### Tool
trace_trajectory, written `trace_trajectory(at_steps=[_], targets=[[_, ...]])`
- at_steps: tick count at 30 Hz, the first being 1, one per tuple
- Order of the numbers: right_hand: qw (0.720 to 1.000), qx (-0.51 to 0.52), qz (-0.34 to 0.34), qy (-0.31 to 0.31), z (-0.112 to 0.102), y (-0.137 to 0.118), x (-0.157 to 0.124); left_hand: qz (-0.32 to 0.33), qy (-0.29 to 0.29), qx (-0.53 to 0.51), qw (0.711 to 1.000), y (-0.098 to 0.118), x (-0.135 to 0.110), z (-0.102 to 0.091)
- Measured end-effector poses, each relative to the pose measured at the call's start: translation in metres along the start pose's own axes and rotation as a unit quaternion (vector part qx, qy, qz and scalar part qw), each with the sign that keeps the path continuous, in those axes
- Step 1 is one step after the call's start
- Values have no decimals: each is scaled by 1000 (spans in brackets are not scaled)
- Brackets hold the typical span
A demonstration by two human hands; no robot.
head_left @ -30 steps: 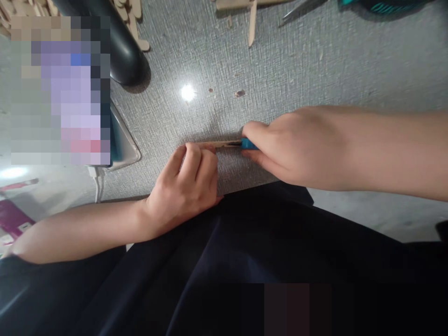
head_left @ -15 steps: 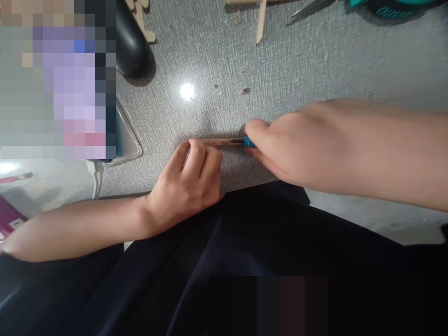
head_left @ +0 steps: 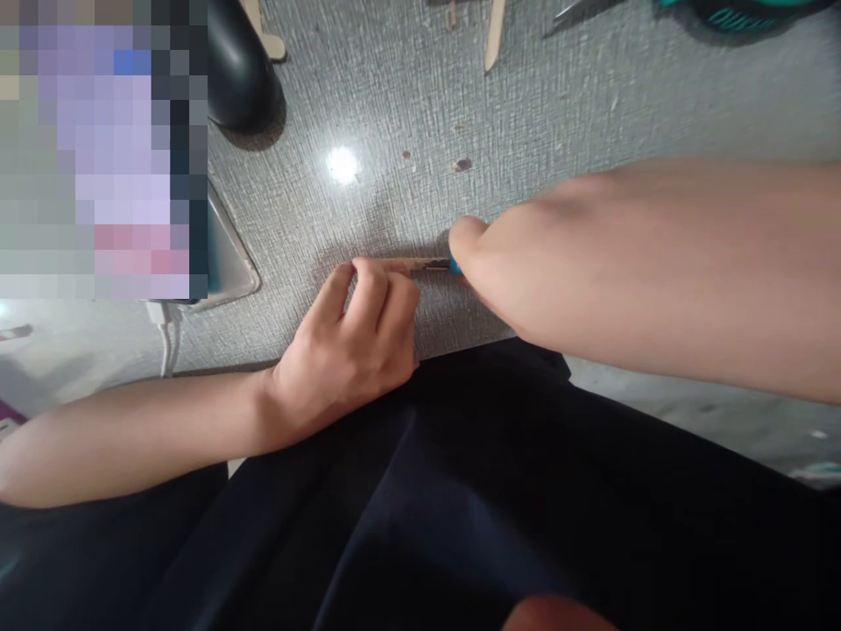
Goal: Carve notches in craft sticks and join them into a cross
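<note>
My left hand (head_left: 351, 329) rests at the table's near edge, its fingers closed on a thin wooden craft stick (head_left: 394, 262). The stick points right, with dark marks toward its right end. My right hand (head_left: 496, 254) is wrapped round a blue-handled tool (head_left: 455, 265) whose thin dark metal end lies against the stick's right part. Most of the tool's handle is hidden inside the hand, so its exact kind does not show. Small dark flakes (head_left: 462, 165) lie on the table beyond my hands.
The grey textured table (head_left: 368, 96) spreads ahead. Craft sticks (head_left: 494, 35) lie at the far side, near a pointed metal tool (head_left: 578, 13) and a teal-and-black object (head_left: 742, 17). Left are a black rounded object (head_left: 246, 79), a clear-edged device (head_left: 233, 254) and a white cable (head_left: 167, 342).
My right hand and the blue-handled tool have shifted slightly left along the stick, and the right forearm has swung a little. The left hand keeps its hold. The whole view has shifted slightly.
</note>
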State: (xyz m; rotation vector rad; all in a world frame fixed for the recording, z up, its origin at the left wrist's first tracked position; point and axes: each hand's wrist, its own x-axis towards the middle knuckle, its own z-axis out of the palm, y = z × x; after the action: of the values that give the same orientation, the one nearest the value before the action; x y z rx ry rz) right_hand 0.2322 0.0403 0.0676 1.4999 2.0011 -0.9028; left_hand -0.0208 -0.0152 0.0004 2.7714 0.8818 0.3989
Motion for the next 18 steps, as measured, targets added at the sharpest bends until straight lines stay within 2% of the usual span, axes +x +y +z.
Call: trace_trajectory(at_steps=[3, 7, 12, 18], targets=[[998, -52, -24, -20, -7, -7, 2, -3, 5, 2, 1000, 1, 0, 0], [997, -56, -6, -46, 7, 1, 17, 15, 6, 29, 999, 0, 0, -1], [993, -109, -34, -22, 26, 22, 19, 31, 0, 60, 998, -2, 2, -3], [992, -120, -49, -6, 25, 24, 9, 82, 36, 148, 985, -2, 12, -8]])
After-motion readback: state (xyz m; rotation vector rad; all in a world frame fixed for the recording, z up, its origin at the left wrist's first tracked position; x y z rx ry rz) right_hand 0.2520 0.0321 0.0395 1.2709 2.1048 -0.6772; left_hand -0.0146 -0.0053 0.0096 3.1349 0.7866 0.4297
